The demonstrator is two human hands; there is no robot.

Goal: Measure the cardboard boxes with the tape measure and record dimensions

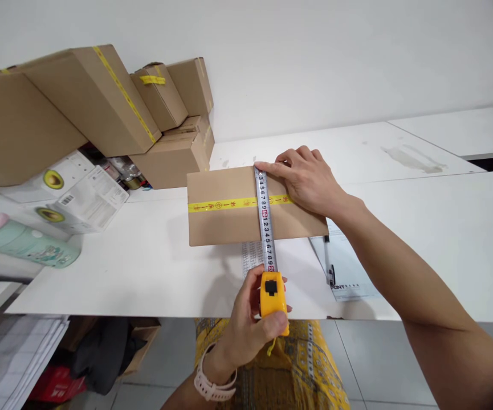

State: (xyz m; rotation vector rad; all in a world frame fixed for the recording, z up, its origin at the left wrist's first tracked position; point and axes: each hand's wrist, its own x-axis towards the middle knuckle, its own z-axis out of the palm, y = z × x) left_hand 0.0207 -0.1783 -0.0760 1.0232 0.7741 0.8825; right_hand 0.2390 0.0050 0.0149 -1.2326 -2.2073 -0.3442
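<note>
A cardboard box (pixel 224 228) with a yellow printed tape strip lies on the white table before me. My left hand (pixel 246 324) is wrapped round a yellow tape measure (pixel 273 293), close to the table's front edge. Its metal blade runs out across the width of the box top, number side up. At the box's far edge, the index finger of my right hand (pixel 308 179) presses on the blade's end. The other fingers of that hand are bent over the box's right part, and some of them are partly hidden.
Stacked cardboard boxes (pixel 113 102) fill the back left, beside white avocado-print boxes (pixel 88 193). A mint green bottle (pixel 28 242) lies at the left. Right of the box, a pen (pixel 330 262) rests by a pale blue sheet (pixel 357 279). Printed paper (pixel 251 254) shows under the blade.
</note>
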